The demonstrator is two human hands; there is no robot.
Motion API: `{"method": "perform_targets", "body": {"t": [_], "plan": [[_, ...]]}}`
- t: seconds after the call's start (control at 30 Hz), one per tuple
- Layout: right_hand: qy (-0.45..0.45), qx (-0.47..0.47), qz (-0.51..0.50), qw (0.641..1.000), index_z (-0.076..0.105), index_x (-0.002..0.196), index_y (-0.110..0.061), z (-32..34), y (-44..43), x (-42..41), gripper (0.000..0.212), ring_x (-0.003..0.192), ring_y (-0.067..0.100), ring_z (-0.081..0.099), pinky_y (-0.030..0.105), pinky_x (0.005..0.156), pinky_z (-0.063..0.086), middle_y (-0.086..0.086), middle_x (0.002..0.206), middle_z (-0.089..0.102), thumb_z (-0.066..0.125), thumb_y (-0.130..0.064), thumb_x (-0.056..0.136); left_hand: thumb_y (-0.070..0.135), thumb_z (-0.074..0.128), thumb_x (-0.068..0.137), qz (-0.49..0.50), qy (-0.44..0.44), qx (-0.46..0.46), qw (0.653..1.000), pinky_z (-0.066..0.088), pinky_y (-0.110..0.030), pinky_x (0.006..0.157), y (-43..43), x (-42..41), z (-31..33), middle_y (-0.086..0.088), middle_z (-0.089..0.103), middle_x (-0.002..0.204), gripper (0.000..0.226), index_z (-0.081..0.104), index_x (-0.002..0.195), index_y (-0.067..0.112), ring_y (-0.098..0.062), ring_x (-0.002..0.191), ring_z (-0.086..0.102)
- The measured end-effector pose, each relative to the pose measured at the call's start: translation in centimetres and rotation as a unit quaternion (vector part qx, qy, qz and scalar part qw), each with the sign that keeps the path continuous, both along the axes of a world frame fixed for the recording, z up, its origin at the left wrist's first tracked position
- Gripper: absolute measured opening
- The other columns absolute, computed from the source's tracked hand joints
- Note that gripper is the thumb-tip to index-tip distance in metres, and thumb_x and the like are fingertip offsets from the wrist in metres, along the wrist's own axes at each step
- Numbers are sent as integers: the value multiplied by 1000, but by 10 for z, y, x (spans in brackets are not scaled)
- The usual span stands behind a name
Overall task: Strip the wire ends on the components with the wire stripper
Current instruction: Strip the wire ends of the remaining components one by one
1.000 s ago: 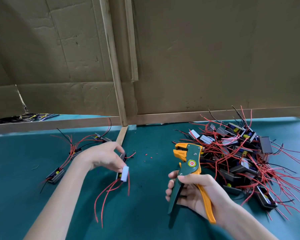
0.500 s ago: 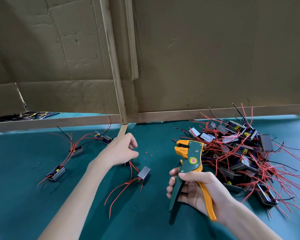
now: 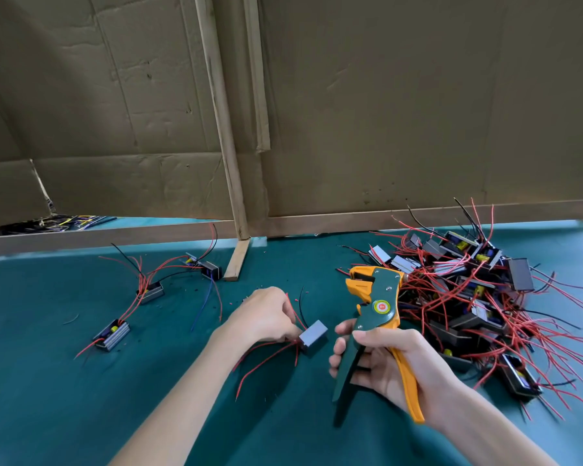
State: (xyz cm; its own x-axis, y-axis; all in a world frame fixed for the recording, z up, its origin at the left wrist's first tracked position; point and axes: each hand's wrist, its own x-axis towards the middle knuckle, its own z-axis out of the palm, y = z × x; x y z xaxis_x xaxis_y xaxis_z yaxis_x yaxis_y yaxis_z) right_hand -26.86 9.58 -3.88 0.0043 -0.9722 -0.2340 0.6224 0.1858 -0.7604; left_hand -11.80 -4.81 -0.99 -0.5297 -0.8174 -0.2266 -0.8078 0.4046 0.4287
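My right hand (image 3: pixel 389 363) grips the green and orange wire stripper (image 3: pixel 376 309) by its handles, jaws pointing up and away above the table. My left hand (image 3: pixel 266 316) pinches the red and black wires of a small grey box component (image 3: pixel 313 332), which hangs just left of the stripper. More red wires (image 3: pixel 263 359) trail from that component toward me. A big heap of the same components (image 3: pixel 468 297) with tangled red wires lies at the right.
Three separate components (image 3: pixel 113 334) (image 3: pixel 150 290) (image 3: pixel 207 268) lie spread at the left on the teal table cover (image 3: pixel 81 398). Cardboard walls (image 3: pixel 401 112) with a wooden post (image 3: pixel 223 129) close the back. Small wire scraps dot the cloth.
My left hand moved right and toward me, bringing the grey component and its wires closer to the stripper. My right hand kept hold of the stripper, almost still.
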Motion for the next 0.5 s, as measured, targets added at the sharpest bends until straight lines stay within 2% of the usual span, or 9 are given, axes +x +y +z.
{"method": "perform_targets", "body": {"t": [0.13,0.23,0.33,0.4,0.5], "plan": [[5,-15,-22,1000,64,98,6,0,-1,-5,29,73,39,65,46,69,58,25,83,62,61,3,70,33,70,75,-4,17,-16,1000,33,-28,62,7,-8,-6,-1,50,70,21,55,82,19,-18,69,40],[3,-14,-38,999,64,97,6,-1,-2,-8,27,72,38,66,45,67,58,25,82,63,58,-1,72,41,65,83,23,41,-31,998,36,-29,62,12,-14,-12,2,56,74,23,58,84,19,-20,74,47],[25,-24,-65,997,67,94,4,-1,-2,-9,27,72,37,67,44,67,58,26,87,66,59,-1,69,42,65,84,23,76,-51,996,31,-22,54,14,-17,-17,11,53,70,21,60,85,22,-16,77,50],[49,-29,-80,995,65,103,6,-1,-3,-10,36,72,36,68,44,66,59,29,89,67,59,-2,68,43,68,83,22,88,-41,995,33,-24,60,12,-19,-19,9,56,81,28,63,100,21,-15,85,54],[58,-28,-78,995,59,114,6,-2,-3,-11,46,74,37,70,43,66,59,31,86,67,59,-2,68,42,72,82,14,96,0,995,40,-24,77,9,-19,-22,2,63,105,49,58,122,16,-15,100,58]]}}
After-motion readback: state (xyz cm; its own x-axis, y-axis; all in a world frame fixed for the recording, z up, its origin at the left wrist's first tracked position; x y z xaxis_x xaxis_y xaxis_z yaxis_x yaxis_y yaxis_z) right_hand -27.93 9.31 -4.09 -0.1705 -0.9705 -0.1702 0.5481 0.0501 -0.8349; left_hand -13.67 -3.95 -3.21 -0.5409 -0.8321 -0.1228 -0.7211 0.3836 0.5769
